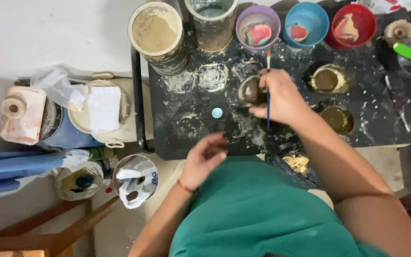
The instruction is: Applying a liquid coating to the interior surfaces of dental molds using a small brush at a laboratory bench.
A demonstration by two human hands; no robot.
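Head view, looking straight down on a black, paint-spattered tray [177, 143]. The right hand [281, 97] rests over the middle of the tray with its fingers closed around a thin blue-handled brush [268, 90], the brush standing nearly vertical in frame with its tip end towards the bowls. The same hand's fingertips touch a small dark round clay cup [250, 90] sitting on the tray just left of the hand; whether the cup is gripped or merely steadied cannot be told. The left hand [204, 159] hangs at the near edge of the tray, fingers loosely curled and holding nothing visible; it is blurred. A small pale blue disc [217, 113] lies on the tray between the two hands. Two more brownish cups [327, 80] sit to the right. Behind stand a purple bowl [258, 26], a blue bowl [306, 21] and a red bowl [353, 24], each with paint residue. Judgement: good practice here calls for a firm seat of the cup on the tray, a light hold on the brush, and the free hand brought in to steady the cup.
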